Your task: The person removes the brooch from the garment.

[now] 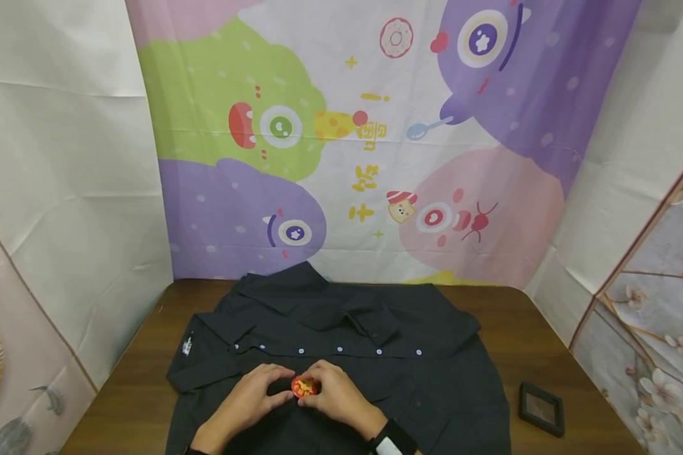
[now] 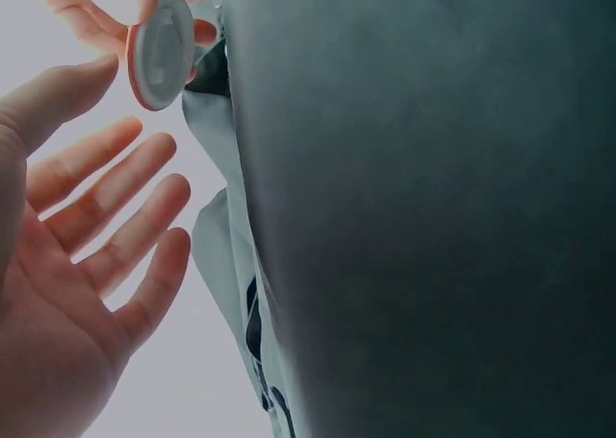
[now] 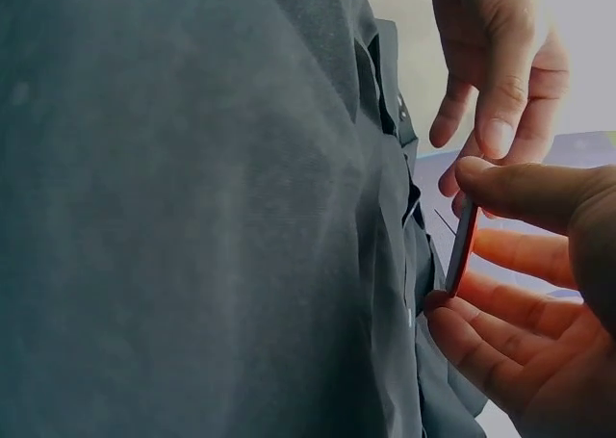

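A round red pin badge (image 1: pixel 304 387) with a gold pattern is held above a dark button-up shirt (image 1: pixel 319 316) spread on the table. My right hand (image 1: pixel 341 398) pinches its rim between thumb and fingers. The badge's pale back (image 2: pixel 162 51) faces the left wrist camera. From that back a thin pin (image 3: pixel 445 222) juts out toward the shirt in the right wrist view. My left hand (image 1: pixel 250 401) is beside the badge, fingers spread and relaxed, with its thumb tip close to the rim.
At the right of the brown wooden table (image 1: pixel 523 328) lies a small black square frame (image 1: pixel 541 409). A cartoon-printed cloth (image 1: pixel 364 158) hangs behind the table's far edge. Pale panels stand at both sides.
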`<state>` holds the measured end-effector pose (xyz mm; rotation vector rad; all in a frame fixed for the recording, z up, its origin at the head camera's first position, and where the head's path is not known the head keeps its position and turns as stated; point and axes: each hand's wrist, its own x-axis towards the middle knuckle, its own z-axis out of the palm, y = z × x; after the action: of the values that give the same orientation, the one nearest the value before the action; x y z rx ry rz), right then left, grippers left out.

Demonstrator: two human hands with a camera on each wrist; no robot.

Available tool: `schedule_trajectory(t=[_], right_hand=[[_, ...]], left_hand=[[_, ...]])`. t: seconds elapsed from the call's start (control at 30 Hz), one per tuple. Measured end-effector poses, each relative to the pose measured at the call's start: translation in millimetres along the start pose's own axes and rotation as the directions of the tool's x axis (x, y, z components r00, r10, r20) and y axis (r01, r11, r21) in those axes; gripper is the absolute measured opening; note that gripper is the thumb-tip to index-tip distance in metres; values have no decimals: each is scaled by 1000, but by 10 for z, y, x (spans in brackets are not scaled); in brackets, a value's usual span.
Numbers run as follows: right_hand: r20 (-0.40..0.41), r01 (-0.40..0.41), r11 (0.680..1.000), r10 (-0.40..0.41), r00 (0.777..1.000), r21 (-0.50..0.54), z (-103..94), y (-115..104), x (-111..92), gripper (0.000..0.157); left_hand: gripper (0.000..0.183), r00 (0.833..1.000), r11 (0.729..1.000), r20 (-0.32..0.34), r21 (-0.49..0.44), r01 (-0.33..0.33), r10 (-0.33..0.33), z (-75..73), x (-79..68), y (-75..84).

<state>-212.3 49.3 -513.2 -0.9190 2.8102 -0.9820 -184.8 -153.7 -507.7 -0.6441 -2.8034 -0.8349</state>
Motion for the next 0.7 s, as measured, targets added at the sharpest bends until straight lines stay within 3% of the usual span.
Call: schedule_trajectory(t=[0.47,0.7], right_hand=[[-35,11,999,-9,999,43,-11,15,17,29],[-79,55,995,-48,996,87,-19,10,52,29]], left_hand=[[32,1000,1000,9,-20,16,-16,6,4,16],[29,1000,1000,-27,-5,-2,2,1,26,27]])
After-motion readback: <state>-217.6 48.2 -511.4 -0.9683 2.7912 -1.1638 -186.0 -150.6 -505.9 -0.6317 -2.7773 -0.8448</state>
